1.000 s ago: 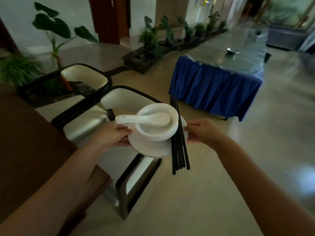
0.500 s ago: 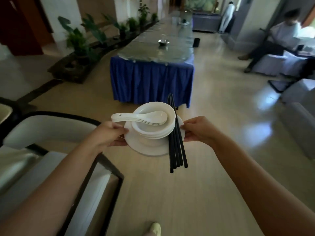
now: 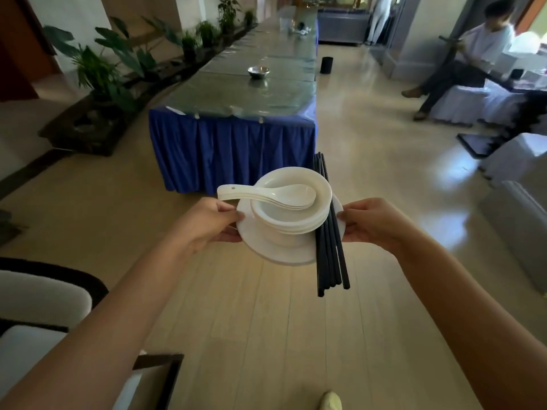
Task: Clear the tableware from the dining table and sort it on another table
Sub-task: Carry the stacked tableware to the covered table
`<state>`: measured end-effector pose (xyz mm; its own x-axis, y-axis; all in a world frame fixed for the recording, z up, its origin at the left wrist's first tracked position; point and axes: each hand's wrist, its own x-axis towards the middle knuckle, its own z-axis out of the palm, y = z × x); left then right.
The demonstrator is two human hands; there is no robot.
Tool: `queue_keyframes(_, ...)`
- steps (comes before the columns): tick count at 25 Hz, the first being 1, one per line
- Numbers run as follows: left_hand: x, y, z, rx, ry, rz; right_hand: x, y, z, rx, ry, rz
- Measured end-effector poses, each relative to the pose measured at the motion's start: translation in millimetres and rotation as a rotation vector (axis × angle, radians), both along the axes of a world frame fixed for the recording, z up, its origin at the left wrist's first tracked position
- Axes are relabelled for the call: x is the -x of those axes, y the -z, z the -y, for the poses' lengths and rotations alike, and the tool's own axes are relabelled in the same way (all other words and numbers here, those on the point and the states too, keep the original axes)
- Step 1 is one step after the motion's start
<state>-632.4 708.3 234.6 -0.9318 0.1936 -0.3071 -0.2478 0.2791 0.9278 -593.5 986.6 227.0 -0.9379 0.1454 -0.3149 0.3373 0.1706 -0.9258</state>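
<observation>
I carry a stack of white plates point(image 3: 272, 247) at chest height over the floor. On it stand stacked white bowls point(image 3: 291, 216) with stacked white spoons point(image 3: 272, 195) lying in the top bowl, handles pointing left. Several black chopsticks point(image 3: 328, 247) lie across the plates' right side, sticking out front and back. My left hand point(image 3: 210, 223) grips the plates' left rim, thumb on top. My right hand point(image 3: 370, 221) grips the right rim beside the chopsticks. Ahead stands a long table with a blue skirt point(image 3: 236, 143) and a glass top.
A metal bowl point(image 3: 258, 72) sits on the long table. Potted plants point(image 3: 100, 69) line its left side. White chairs with dark frames point(image 3: 41, 294) are at my lower left. A seated person point(image 3: 461, 60) and white-covered furniture point(image 3: 515, 161) are on the right. A black bin point(image 3: 326, 65) stands on the floor.
The view has swung right and moved forward: the chairs slid off to the left and the blue-skirted table is now straight ahead and closer. My grip on the stack is unchanged.
</observation>
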Motion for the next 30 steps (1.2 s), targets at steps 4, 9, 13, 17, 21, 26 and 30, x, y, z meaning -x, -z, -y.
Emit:
queue_keyframes(4,57,11,-60,-0.019,-0.086,0.004,76,3,-59,0.004,-0.067,-0.004)
queue_keyframes(9,128,13,-134,-0.079,-0.156,-0.005,175,-3,-137,-0.028,-0.169,0.010)
queue_keyframes(13,190,10,-180,-0.045,-0.155,-0.018,249,-2,-184,-0.021,-0.182,-0.001)
queue_keyframes(17,274,5,-226,-0.053,-0.186,-0.015,337,1,-228,-0.011,-0.214,0.011)
queue_keyframes(21,375,0,-271,-0.049,-0.192,0.012,431,-4,-269,-0.006,-0.193,0.009)
queue_keyframes(26,481,-12,-316,-0.058,-0.203,0.003,535,-20,-314,-0.011,-0.178,0.014)
queue_keyframes(30,555,-8,-348,-0.044,-0.228,0.009,616,-16,-345,0.025,-0.209,0.008)
